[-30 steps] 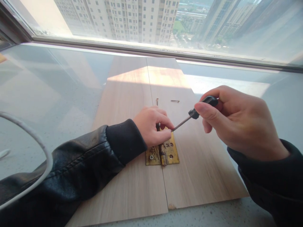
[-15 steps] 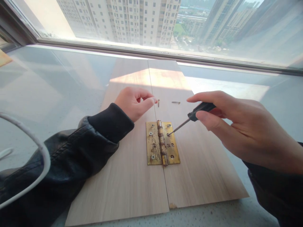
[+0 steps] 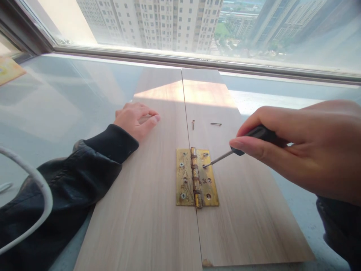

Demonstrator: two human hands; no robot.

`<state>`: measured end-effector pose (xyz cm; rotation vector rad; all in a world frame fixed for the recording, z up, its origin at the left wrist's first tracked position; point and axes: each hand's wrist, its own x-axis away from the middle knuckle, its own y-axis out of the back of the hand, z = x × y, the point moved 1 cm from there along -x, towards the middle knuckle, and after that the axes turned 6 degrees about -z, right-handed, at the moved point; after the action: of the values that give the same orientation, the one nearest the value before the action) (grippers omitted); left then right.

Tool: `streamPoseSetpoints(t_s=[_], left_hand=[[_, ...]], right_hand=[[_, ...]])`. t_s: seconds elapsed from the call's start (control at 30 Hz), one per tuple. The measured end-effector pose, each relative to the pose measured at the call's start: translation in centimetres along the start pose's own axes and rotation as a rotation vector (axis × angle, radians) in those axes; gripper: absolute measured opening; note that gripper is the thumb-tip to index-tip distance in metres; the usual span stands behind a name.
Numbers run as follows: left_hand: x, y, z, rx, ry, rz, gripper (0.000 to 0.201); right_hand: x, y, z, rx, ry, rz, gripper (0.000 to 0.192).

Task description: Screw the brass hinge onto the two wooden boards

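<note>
My right hand (image 3: 299,146) is closed around the black handle of a screwdriver (image 3: 221,157). The screwdriver slants down to the left, its tip at a screw (image 3: 204,166) in the right leaf of a worn brass hinge (image 3: 180,188). That hinge lies across the seam between a left wooden board (image 3: 135,222) and a right wooden board (image 3: 242,226). Screw heads fill the left leaf; the two lower holes on the right leaf show no screw heads. My left hand (image 3: 135,120) rests on the left board near its outer edge, fingers loosely bent, thumb apart, nothing visible in it.
Two loose screws lie beyond the hinge, one short screw (image 3: 193,125) near the seam and another screw (image 3: 216,124) to its right. A white cable (image 3: 45,195) loops over my left sleeve. Behind the boards runs a window frame (image 3: 141,60); a coloured sheet (image 3: 9,70) is at far left.
My left hand has moved left, away from the short screw, onto the left board. My right hand has closed more fully around the screwdriver handle, its index finger now bent in. The view has shifted slightly.
</note>
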<state>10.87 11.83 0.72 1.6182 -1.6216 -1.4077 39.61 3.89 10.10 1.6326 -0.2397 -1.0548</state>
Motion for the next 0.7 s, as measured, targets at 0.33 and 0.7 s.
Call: streamPoseSetpoints(t_s=[0.33,0.7], left_hand=[[0.0,0.0,0.5,-0.005,0.01,-0.018,0.037],[0.0,0.2,0.4,-0.003,0.021,-0.011,0.036]], right_hand=[[2.0,0.1,0.2,-0.119,-0.183,0.148,0.03],[1.7,0.2,-0.7,-0.028,-0.152,0.129,0.033]])
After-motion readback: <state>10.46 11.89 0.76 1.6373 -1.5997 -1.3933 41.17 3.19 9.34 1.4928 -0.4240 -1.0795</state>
